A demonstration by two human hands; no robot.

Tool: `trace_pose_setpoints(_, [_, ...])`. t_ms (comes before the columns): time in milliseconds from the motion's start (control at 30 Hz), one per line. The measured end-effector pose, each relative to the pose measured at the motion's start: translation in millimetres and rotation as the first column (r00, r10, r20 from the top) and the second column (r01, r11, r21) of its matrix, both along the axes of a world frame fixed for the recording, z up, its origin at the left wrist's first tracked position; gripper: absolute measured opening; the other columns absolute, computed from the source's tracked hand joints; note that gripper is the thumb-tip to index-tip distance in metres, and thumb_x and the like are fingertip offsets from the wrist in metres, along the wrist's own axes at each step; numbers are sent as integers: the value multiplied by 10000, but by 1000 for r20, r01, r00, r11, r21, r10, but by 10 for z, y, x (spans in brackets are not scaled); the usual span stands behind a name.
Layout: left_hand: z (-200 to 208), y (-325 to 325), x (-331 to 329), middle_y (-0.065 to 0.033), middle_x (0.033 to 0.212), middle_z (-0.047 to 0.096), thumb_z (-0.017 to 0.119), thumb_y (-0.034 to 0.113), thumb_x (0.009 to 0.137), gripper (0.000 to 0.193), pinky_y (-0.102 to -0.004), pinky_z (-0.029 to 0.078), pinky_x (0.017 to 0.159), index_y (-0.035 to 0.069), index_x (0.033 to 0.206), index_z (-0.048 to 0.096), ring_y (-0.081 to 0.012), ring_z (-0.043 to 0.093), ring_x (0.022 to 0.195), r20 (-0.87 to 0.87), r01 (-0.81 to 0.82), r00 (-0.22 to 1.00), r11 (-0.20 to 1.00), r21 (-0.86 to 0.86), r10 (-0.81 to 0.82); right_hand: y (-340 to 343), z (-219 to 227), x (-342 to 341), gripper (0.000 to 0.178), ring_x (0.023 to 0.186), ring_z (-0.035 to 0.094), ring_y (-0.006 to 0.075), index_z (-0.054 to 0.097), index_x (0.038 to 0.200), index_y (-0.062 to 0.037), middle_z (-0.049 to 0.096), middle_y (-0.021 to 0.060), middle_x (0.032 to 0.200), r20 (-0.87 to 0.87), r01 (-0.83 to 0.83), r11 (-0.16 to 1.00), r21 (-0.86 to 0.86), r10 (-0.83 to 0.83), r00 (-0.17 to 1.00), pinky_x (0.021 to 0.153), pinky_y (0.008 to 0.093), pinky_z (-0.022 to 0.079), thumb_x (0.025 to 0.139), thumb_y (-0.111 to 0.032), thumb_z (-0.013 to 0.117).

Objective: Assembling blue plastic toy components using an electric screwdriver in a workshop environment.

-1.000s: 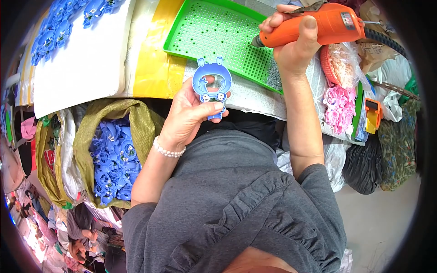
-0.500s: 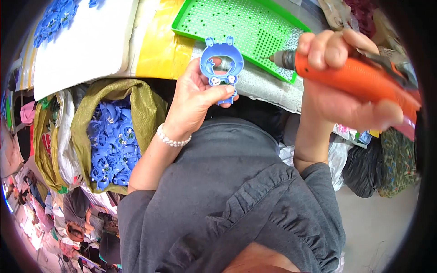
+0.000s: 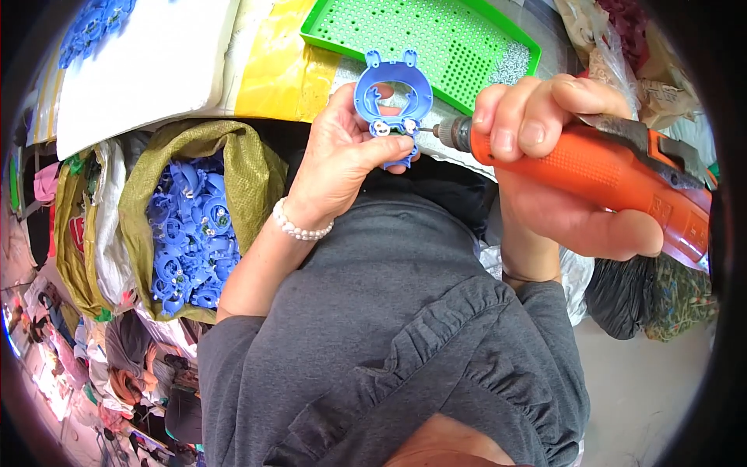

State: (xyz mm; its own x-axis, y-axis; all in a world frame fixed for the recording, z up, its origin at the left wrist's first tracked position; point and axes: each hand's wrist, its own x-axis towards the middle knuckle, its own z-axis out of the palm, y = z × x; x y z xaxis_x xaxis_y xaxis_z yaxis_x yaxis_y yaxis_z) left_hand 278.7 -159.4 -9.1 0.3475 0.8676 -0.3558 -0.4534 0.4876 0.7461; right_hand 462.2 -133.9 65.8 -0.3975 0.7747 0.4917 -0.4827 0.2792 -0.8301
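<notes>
My left hand (image 3: pixel 342 152) is closed on a blue plastic housing (image 3: pixel 395 82) that has a large oval opening and two small ears. Two white round parts sit low on the housing, beside my thumb. In my right hand (image 3: pixel 564 167) is an orange electric screwdriver (image 3: pixel 591 163), gripped with the fingers wrapped over its body. Its thin bit points left and its tip is at the housing's right side, near one of the white parts; whether it touches a screw is too small to tell.
A green perforated tray (image 3: pixel 420 47) lies beyond my hands, with small silvery screws (image 3: pixel 511 62) in its right corner. At left, an olive woven sack (image 3: pixel 261 167) holds many blue housings (image 3: pixel 191 241). More blue pieces (image 3: pixel 93 35) lie on a white board (image 3: pixel 156 70). A black bag (image 3: pixel 621 296) stands at right.
My right hand has brought the screwdriver down and left from over the tray's corner to the housing. My left hand has shifted slightly right and up, still holding the housing.
</notes>
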Motion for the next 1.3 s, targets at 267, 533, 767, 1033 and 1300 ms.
trace_pose_setpoints(267, [10, -53, 15, -79, 952, 629, 673, 6, 755, 489, -229, 518, 584, 16, 1195, 460, -164, 647, 734, -28, -32, 999, 999, 29, 33, 63, -205, -41, 934, 780, 529, 190, 441, 1245, 3, 552, 55, 912, -32, -15, 999, 47, 17, 999, 721, 359, 419, 721, -769, 491])
trace_pose_setpoints(533, [59, -113, 129, -79, 906, 611, 648, -87, 722, 417, -242, 541, 565, 10, 1076, 450, -126, 622, 710, -39, -129, 991, 992, -1, 129, -106, -219, -63, 851, 702, 526, 196, 479, 1139, 6, 543, 65, 850, 21, 51, 996, 74, -53, 998, 686, 357, 431, 722, -734, 538])
trace_pose_setpoints(767, [-2, -116, 74, -105, 917, 605, 659, -78, 740, 411, -267, 541, 571, 1, 1086, 453, -178, 640, 709, 54, -59, 997, 998, 10, 59, -139, -121, -49, 866, 705, 528, 192, 451, 1166, 22, 536, 70, 858, 9, 43, 999, 11, -43, 999, 678, 353, 435, 729, -720, 544])
trace_pose_setpoints(1033, [-77, -88, 24, -164, 1088, 596, 678, -22, 749, 580, -276, 548, 601, 19, 1254, 396, -222, 661, 754, 19, -25, 999, 998, -55, 26, 401, -313, 293, 840, 712, 520, 213, 527, 1124, 31, 568, 80, 801, -117, 264, 965, -7, -263, 958, 705, 383, 410, 786, -728, 403])
trace_pose_setpoints(1300, [-118, -62, 22, -153, 1077, 593, 672, 6, 751, 575, -265, 527, 630, 32, 1252, 391, -199, 647, 778, 24, -2, 1000, 1000, 13, 1, 694, -650, 272, 673, 639, 514, 210, 557, 994, -2, 556, 76, 718, 38, 564, 816, -128, -564, 825, 660, 372, 425, 793, -635, 447])
